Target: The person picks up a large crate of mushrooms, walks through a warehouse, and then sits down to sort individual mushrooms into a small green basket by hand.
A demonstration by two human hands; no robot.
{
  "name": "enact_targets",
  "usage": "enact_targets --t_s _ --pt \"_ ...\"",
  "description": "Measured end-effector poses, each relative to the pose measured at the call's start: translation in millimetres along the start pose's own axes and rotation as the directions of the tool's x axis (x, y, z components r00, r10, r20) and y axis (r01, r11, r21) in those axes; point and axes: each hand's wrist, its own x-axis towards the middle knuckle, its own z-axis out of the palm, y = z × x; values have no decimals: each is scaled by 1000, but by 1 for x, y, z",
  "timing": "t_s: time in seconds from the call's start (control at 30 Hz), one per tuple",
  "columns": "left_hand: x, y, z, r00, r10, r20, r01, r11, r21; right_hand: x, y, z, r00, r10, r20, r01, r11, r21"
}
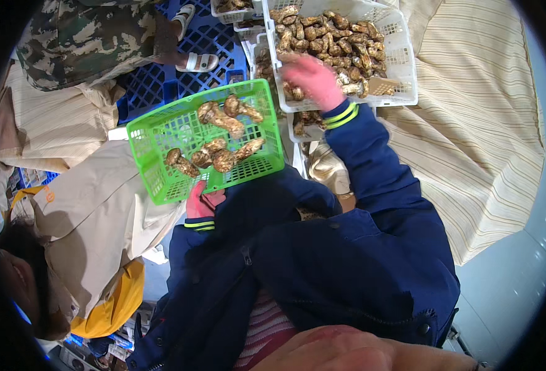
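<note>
My left hand [204, 200], in a pink glove, grips the near edge of a green plastic basket [145, 167] with latticed sides. Several brown-and-cream mushrooms [222, 121], which look like matsutake, lie spread over the basket's floor. My right hand [312, 81], also gloved in pink and slightly blurred, is over the left side of a white plastic crate [402, 60]. That crate holds a thick layer of similar mushrooms [335, 39]. Whether the right fingers hold a mushroom is not visible. A piece of brown cardboard [382, 86] lies at the crate's near right corner.
More white crates [307, 132] with mushrooms sit beneath and behind the full one. Striped beige cloth [477, 139] spreads to the right. A blue plastic pallet [147, 83] lies at upper left, where a person in white sandals [197, 62] stands. Another person in a beige garment [92, 222] is close at left.
</note>
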Motion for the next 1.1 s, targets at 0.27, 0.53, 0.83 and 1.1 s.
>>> enact_targets --t_s 0.27,0.53,0.83,1.1 --pt "10 11 -2 994 -105 -41 98 984 -146 68 89 -110 943 56 -328 -158 944 -291" --pt "16 12 -14 944 -90 317 197 925 -325 133 51 -29 962 90 -258 -270 456 -848" --pt "11 23 0 992 -44 -122 50 998 46 117 66 -33 900 60 -431 -248 884 -396" --pt "12 15 24 994 -23 -105 0 978 -211 33 28 -41 979 71 -190 168 233 958"
